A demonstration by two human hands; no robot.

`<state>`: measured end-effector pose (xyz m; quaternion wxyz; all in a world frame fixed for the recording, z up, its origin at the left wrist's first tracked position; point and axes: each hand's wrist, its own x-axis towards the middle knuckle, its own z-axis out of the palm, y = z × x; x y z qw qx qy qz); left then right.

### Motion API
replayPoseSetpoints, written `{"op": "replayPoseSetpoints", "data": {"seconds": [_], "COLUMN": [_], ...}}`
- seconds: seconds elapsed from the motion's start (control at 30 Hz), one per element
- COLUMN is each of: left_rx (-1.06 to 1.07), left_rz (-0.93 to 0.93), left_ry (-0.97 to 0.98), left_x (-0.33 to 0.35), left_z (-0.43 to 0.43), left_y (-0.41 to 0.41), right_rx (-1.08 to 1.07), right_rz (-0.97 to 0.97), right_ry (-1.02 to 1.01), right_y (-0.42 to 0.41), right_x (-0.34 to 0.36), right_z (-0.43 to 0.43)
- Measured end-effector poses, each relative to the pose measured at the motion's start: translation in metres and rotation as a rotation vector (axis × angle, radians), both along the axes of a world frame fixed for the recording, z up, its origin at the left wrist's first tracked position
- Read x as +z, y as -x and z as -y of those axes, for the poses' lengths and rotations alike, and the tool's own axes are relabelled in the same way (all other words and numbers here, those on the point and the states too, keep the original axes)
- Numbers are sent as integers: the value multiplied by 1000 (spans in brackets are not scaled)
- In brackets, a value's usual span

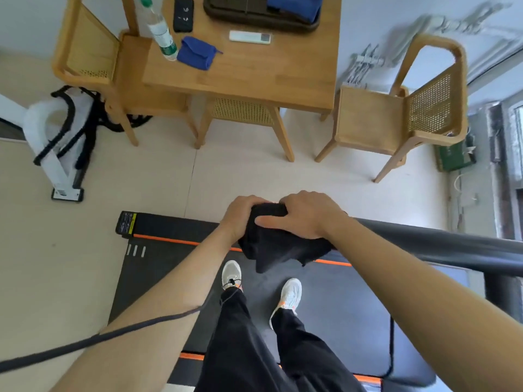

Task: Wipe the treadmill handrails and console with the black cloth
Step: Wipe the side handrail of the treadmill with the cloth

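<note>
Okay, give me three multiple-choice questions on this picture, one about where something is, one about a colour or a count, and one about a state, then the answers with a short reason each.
1. Where does the clear plastic water bottle with the green cap lie?
A. On the wooden table
B. On the floor
C. On a chair

2. How many wooden cane-backed chairs show?
A. One
B. Three
C. Five

3. How is the black cloth held?
A. Left hand only
B. Both hands
C. Lying loose

Answers: 1 A, it rests on the tabletop; 2 B, one on each side and one tucked under; 3 B, the left hand and right hand both grip it.
</note>
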<state>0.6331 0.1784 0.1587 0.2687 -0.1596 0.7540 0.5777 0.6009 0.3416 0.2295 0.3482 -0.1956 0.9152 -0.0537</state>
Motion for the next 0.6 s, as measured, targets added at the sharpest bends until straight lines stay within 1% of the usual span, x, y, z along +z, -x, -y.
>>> {"op": "replayPoseSetpoints", "data": {"seconds": [0.07,0.1,0.13,0.17,0.2,0.27,0.3,0.33,0.4,0.43,0.47,0.53,0.6], "left_rx": [110,216,317,393,428,431,379,255,-52,-156,-241,-416,-686], "left_rz": [-193,-252,-298,-309,-306,-220,-133,-43,135,215,291,390,341], "left_ry": [21,-2,-11,-18,-36,-103,-122,-107,-2,22,13,-32,22], "left_x": [1,4,5,5,1,-5,-9,-11,-11,-8,1,23,47], "left_z": [-10,-18,-27,-33,-34,-24,-14,-5,10,12,12,-3,-36], "left_y": [-26,-38,-47,-52,-53,-44,-34,-22,0,11,23,41,55], "right_rx": [-18,-12,-12,-16,-14,10,35,-21,-183,-265,-326,-286,-190], "right_rz": [-366,-480,-539,-549,-514,-371,-259,-98,254,352,389,364,256], "right_ry": [-4,-5,-8,-2,0,-19,-3,39,14,5,-27,-115,-178], "right_y": [-31,-47,-57,-59,-52,-27,-13,0,22,27,28,22,13], "right_x": [-4,-4,-5,-5,-3,-3,-5,-5,-6,-3,-2,7,17], "right_z": [1,4,10,16,24,36,39,39,27,15,1,-29,-59]}}
